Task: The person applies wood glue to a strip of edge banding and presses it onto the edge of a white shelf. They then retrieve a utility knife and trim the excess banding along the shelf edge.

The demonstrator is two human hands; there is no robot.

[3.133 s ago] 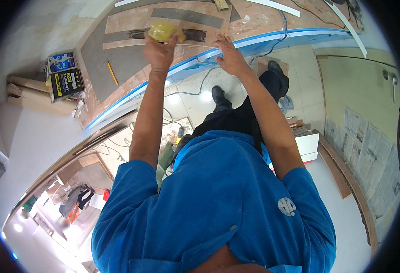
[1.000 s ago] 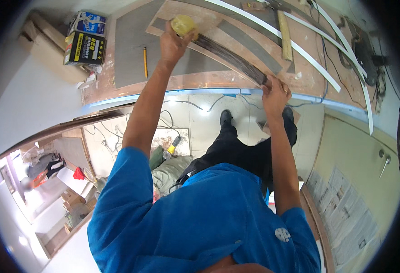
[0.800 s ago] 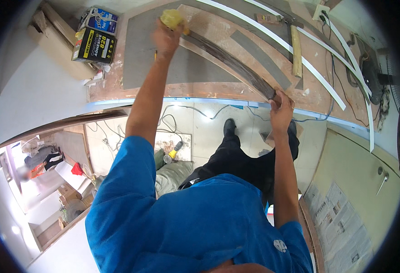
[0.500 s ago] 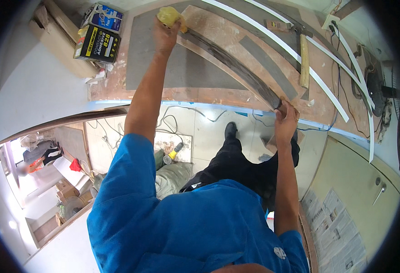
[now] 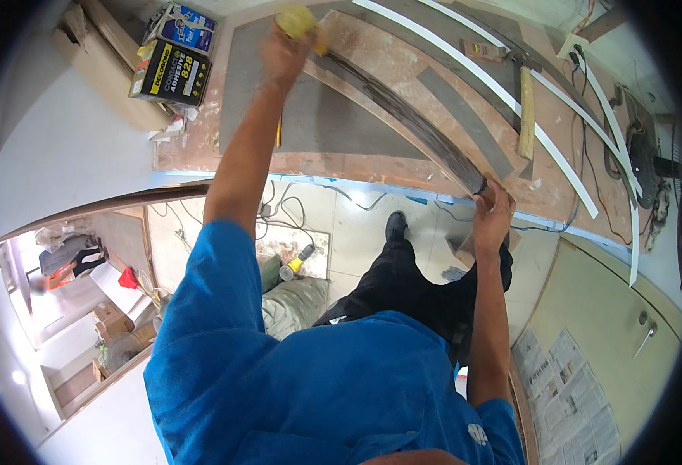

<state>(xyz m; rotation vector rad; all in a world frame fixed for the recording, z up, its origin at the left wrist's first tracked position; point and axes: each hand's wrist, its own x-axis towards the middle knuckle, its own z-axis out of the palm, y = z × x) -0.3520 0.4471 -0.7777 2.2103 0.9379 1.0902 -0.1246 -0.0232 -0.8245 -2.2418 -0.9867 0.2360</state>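
At the far end of a long, narrow strip with dark grey-brown streaks (image 5: 395,112), my left hand (image 5: 285,58) is closed around a rounded yellow thing (image 5: 296,23). That thing is slightly blurred and I cannot tell its kind. The strip slants across the worktable and lies along a pale board (image 5: 356,31). Over the table's front edge, my right hand (image 5: 496,208) has its fingers closed on the strip's near end. A grey flat strip (image 5: 465,120) lies beside it. Left of it is a grey sheet (image 5: 333,128), with a pencil (image 5: 279,132) by my left forearm.
A wooden-handled hammer (image 5: 527,116) and long white strips (image 5: 546,143) lie to the right. Cables (image 5: 581,116) run from a socket. Two cans (image 5: 172,71) stand far left. On the floor are a yellow-and-black tool (image 5: 296,263) and loose cables. Another person (image 5: 65,273) is at lower left.
My left forearm has shifted slightly left, and the pencil beside it now shows. The view has moved a little. Both hands keep their hold near the ends of the streaked strip.
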